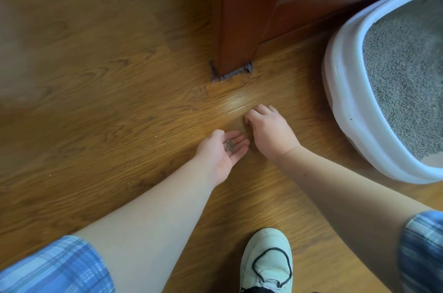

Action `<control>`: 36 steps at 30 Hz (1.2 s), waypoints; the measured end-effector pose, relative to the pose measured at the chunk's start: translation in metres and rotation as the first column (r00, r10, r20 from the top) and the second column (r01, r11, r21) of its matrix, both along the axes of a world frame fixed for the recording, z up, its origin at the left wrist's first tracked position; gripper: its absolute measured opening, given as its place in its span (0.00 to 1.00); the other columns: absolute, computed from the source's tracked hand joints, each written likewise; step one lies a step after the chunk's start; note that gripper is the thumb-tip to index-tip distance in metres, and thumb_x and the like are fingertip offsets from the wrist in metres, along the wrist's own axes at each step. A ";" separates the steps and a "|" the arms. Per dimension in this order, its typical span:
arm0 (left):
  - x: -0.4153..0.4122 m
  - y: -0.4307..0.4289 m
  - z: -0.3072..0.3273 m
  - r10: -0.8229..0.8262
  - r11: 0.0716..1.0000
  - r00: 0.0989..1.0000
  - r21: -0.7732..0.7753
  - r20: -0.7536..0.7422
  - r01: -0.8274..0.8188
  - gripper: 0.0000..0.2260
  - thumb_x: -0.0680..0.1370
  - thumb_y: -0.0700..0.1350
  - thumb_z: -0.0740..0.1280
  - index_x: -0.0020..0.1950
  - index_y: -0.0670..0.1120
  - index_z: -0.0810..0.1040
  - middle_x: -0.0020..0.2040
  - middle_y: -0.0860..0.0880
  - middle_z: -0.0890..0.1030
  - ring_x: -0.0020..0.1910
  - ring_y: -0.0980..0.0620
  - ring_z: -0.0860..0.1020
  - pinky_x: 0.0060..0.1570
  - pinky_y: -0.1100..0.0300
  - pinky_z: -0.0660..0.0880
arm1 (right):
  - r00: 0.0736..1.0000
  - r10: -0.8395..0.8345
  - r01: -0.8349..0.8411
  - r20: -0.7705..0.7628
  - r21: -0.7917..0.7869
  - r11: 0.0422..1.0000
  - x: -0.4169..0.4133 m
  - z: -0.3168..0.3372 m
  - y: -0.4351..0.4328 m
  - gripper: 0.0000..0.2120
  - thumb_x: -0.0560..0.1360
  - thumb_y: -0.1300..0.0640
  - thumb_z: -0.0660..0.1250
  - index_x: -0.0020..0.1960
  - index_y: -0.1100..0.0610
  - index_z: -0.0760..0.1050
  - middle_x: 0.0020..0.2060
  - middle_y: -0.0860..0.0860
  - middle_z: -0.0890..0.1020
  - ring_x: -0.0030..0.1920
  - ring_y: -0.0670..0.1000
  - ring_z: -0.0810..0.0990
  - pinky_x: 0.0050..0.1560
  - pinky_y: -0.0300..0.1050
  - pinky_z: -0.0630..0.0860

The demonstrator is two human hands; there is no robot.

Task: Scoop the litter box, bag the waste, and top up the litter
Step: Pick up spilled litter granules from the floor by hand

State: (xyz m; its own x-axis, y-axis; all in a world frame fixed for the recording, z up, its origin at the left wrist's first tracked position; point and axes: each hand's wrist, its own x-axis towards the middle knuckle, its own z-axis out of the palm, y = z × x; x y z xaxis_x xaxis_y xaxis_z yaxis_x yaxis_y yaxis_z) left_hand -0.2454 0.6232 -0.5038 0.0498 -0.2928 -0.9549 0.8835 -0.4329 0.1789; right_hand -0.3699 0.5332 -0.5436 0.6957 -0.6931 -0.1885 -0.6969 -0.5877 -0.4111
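My left hand [221,152] lies palm up just above the wooden floor [107,106], fingers straight, with a small heap of grey litter grains [229,145] in the palm. My right hand [268,128] is palm down beside it, fingers curled with the tips at the floor; whether it pinches a grain is hidden. The white litter box [345,91] stands at the right, filled with grey litter [405,72].
A reddish wooden furniture leg [236,29] stands on the floor ahead, with dark debris at its base. Loose litter grains are scattered over the floor. My white shoe [266,261] is at the bottom, close to my arms.
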 end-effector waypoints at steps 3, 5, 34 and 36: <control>0.001 0.003 -0.003 0.024 1.000 0.999 0.008 -0.025 -0.023 0.18 0.84 0.45 0.54 0.58 0.34 0.78 0.56 0.36 0.82 0.53 0.41 0.83 0.55 0.49 0.81 | 0.994 -0.094 0.089 0.048 0.091 0.992 0.001 0.008 0.003 0.08 0.77 0.67 0.61 0.48 0.58 0.77 0.44 0.52 0.77 0.46 0.54 0.73 0.45 0.55 0.77; 0.001 0.004 -0.003 0.036 0.999 0.999 0.010 -0.028 -0.036 0.17 0.84 0.45 0.55 0.55 0.35 0.79 0.52 0.37 0.84 0.50 0.42 0.84 0.52 0.50 0.82 | 0.979 -0.147 0.122 0.142 0.169 0.978 0.000 0.017 0.014 0.07 0.77 0.67 0.62 0.48 0.58 0.77 0.44 0.52 0.76 0.45 0.53 0.76 0.45 0.53 0.77; 0.018 0.023 0.004 0.047 0.996 0.999 -0.069 -0.023 -0.048 0.17 0.85 0.44 0.54 0.59 0.34 0.78 0.52 0.37 0.84 0.52 0.42 0.84 0.54 0.50 0.81 | 0.819 -0.491 0.438 0.297 0.231 0.869 -0.017 0.018 0.003 0.22 0.72 0.75 0.56 0.57 0.59 0.79 0.50 0.47 0.76 0.48 0.38 0.75 0.53 0.31 0.73; 0.022 0.030 0.007 0.057 0.996 0.998 -0.067 -0.023 -0.059 0.17 0.85 0.44 0.54 0.60 0.35 0.78 0.53 0.37 0.84 0.52 0.41 0.84 0.57 0.49 0.80 | 0.803 -0.503 0.447 0.321 0.235 0.863 -0.015 0.019 0.014 0.25 0.70 0.77 0.54 0.59 0.61 0.78 0.52 0.49 0.76 0.50 0.41 0.76 0.57 0.37 0.75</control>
State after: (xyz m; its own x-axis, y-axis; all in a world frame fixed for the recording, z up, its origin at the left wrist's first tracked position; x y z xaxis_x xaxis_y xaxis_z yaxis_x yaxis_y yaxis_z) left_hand -0.2233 0.6527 -0.4967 0.0491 -0.3542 -0.9339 0.9106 -0.3683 0.1876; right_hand -0.3848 0.5468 -0.5250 0.3231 -0.9397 -0.1122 -0.6594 -0.1386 -0.7389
